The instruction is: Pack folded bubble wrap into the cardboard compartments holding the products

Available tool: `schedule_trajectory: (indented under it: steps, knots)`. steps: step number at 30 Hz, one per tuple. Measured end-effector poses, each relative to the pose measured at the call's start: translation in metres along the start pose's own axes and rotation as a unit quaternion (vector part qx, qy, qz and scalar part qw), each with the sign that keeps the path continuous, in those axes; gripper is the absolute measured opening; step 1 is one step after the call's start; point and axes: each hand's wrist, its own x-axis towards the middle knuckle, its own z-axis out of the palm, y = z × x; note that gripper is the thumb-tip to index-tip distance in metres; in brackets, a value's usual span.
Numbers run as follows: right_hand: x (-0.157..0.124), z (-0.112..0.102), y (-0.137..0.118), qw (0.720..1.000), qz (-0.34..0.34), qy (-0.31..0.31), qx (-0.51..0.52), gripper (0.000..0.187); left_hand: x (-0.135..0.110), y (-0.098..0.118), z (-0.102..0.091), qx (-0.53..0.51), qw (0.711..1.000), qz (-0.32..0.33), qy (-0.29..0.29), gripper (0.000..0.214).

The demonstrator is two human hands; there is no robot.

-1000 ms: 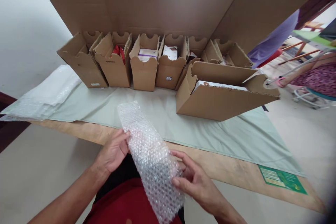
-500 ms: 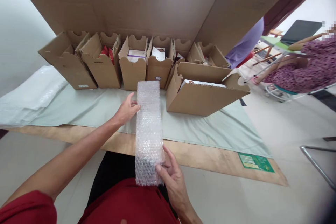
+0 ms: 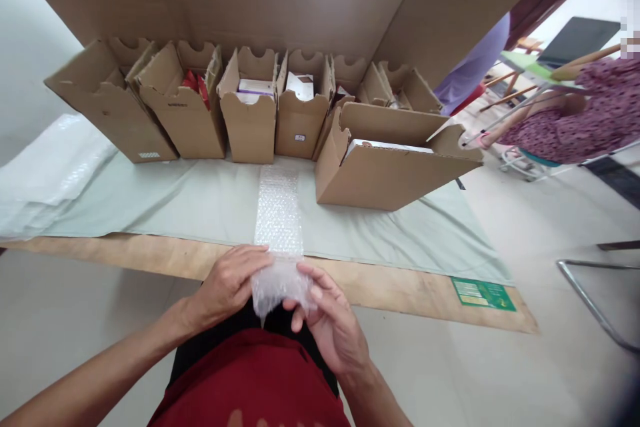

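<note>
A long strip of bubble wrap (image 3: 279, 210) lies on the pale green cloth, its near end lifted and folded over at the table's front edge. My left hand (image 3: 233, 280) grips the left side of that folded end, fingers laid across its top. On the other side my right hand (image 3: 330, 313) holds the fold between thumb and fingers. Whether anything lies inside the folded bubble wrap, I cannot tell. Just right of the strip's far end stands a cardboard file box (image 3: 395, 170) with a flat white box (image 3: 387, 146) inside.
Several open cardboard bins (image 3: 247, 130) line the back, holding small packs such as a red one (image 3: 197, 88). More bubble wrap (image 3: 55, 167) is stacked at the left. A green printed sheet (image 3: 483, 294) lies on the wooden edge. Another person (image 3: 595, 110) sits at the far right.
The near end of the bubble wrap has been folded up and over. My left hand has come back from the strip's far part to its near end; my right hand has shifted its grip there.
</note>
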Motion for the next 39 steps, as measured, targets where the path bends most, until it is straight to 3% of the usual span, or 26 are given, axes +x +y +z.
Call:
schedule_trajectory:
  steps: [2, 5, 8, 12, 16, 19, 22, 24, 26, 28, 30, 32, 35, 37, 39]
  knots:
    - [0.009, 0.001, -0.010, 0.998, -0.052, -0.018, -0.034, 0.056, 0.018, 0.002, 0.000, -0.022, 0.995, -0.089, 0.044, 0.018]
    - [0.024, -0.003, -0.020, 0.980, -0.130, -0.011, -0.152, 0.072, 0.043, 0.002, -0.006, -0.099, 0.978, -0.178, 0.053, 0.025]
    - [0.038, -0.010, -0.021, 0.940, -0.149, -0.013, -0.307, 0.066, 0.060, 0.000, -0.012, -0.164, 0.961, -0.219, 0.030, 0.038]
    - [0.045, -0.013, -0.017, 0.864, -0.163, -0.024, -0.476, 0.053, 0.069, -0.001, -0.016, -0.133, 0.960, -0.247, 0.014, 0.041]
    - [0.045, -0.009, -0.017, 0.798, -0.265, -0.015, -0.541, 0.042, 0.074, 0.000, -0.019, -0.101, 0.965, -0.240, -0.022, 0.033]
    - [0.052, -0.004, -0.020, 0.720, -0.330, -0.025, -0.610, 0.039, 0.080, -0.001, -0.020, -0.083, 0.965, -0.245, -0.035, 0.028]
    - [0.065, -0.001, -0.022, 0.631, -0.307, -0.062, -0.710, 0.041, 0.085, -0.004, -0.020, -0.052, 0.965, -0.255, -0.043, 0.030]
    - [0.072, -0.001, -0.021, 0.583, -0.277, -0.079, -0.760, 0.044, 0.083, -0.007, -0.021, 0.026, 0.971, -0.237, -0.009, 0.041]
    - [0.078, -0.001, -0.019, 0.556, -0.266, -0.085, -0.783, 0.046, 0.074, -0.009, -0.022, 0.143, 0.974, -0.162, 0.064, 0.051]
    - [0.081, -0.002, -0.018, 0.540, -0.268, -0.088, -0.793, 0.043, 0.061, -0.011, -0.023, 0.238, 0.966, -0.033, 0.096, 0.052]
    - [0.084, -0.003, -0.020, 0.522, -0.275, -0.092, -0.802, 0.038, 0.048, -0.013, -0.021, 0.284, 0.953, 0.088, 0.053, 0.047]
    - [0.086, -0.002, -0.024, 0.508, -0.282, -0.095, -0.808, 0.030, 0.040, -0.015, -0.020, 0.309, 0.938, 0.158, -0.004, 0.040]
    - [0.088, 0.000, -0.035, 0.531, -0.274, -0.106, -0.795, 0.023, 0.039, -0.018, -0.018, 0.304, 0.936, 0.178, -0.012, 0.029]
    - [0.090, 0.000, -0.042, 0.577, -0.258, -0.110, -0.767, 0.024, 0.042, -0.016, -0.020, 0.262, 0.955, 0.141, -0.003, 0.025]
    - [0.092, -0.002, -0.047, 0.627, -0.236, -0.100, -0.736, 0.023, 0.045, -0.012, -0.022, 0.206, 0.977, 0.061, -0.006, 0.022]
